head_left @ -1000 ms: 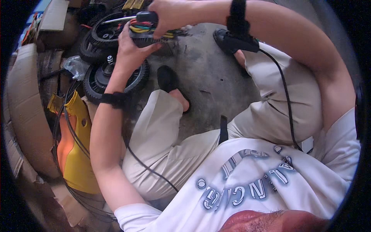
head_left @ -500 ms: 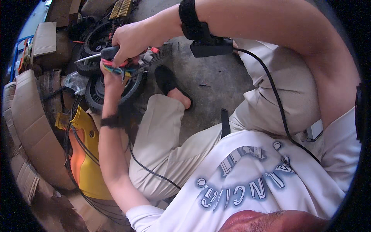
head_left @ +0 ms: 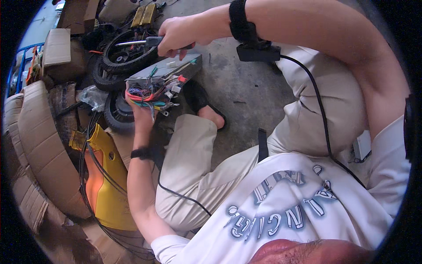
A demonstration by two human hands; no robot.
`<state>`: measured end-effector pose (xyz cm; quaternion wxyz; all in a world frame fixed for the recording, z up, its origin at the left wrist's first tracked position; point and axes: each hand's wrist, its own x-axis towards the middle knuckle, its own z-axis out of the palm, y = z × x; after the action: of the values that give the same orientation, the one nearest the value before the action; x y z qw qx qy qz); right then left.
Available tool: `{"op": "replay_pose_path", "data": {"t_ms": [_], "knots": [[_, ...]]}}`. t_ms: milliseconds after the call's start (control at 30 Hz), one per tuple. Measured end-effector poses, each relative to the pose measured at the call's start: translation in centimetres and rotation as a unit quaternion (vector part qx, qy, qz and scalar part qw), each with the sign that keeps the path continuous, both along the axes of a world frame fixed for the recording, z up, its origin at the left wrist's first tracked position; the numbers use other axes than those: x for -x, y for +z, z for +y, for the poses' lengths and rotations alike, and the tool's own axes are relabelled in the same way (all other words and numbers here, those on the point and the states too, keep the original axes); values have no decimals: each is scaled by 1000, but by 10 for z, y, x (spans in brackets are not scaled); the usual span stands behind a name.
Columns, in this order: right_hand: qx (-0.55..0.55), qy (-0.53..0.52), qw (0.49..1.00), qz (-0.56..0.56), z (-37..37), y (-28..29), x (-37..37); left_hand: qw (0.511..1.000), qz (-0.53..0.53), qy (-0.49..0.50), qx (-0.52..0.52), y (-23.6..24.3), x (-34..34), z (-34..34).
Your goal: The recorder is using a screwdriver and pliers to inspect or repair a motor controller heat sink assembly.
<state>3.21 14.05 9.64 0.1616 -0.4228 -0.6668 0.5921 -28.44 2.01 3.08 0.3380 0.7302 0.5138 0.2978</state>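
A grey metal controller box (head_left: 178,66) rests tilted in my left hand (head_left: 141,115), whose fingers are partly hidden beneath it. From its near end spills a bundle of coloured wires (head_left: 147,93), red, green, yellow and purple among them, with several connectors such as a red plug (head_left: 181,78). Above the box, apart from it, my right hand (head_left: 179,36) is closed round the dark handle of a screwdriver (head_left: 132,43). Its bare shaft points left, over a black tyred wheel (head_left: 115,66).
Another wheel (head_left: 118,115) lies under the left hand. A gold finned box (head_left: 144,16) is at the far side. Cardboard (head_left: 41,145), a yellow-orange shell (head_left: 103,176) and black cables (head_left: 84,169) crowd the left. My shoe (head_left: 193,94) stands on the concrete floor (head_left: 246,101).
My right hand and the screwdriver have moved right and upward, away from the wires. The box has turned so its grey face shows, and my left hand has shifted slightly right with it.
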Motion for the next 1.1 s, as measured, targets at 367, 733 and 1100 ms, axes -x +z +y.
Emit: {"op": "replay_pose_path", "data": {"t_ms": [367,733,1100], "knots": [[26,36,999,-22,8,-45,2,988,104,-41,-110,8,-24,-16],[89,124,980,-129,-16,-74,9,992,78,-42,-94,8,-27,-25],[-17,106,986,-125,-15,-65,16,982,99,-73,-140,14,-44,-25]]}}
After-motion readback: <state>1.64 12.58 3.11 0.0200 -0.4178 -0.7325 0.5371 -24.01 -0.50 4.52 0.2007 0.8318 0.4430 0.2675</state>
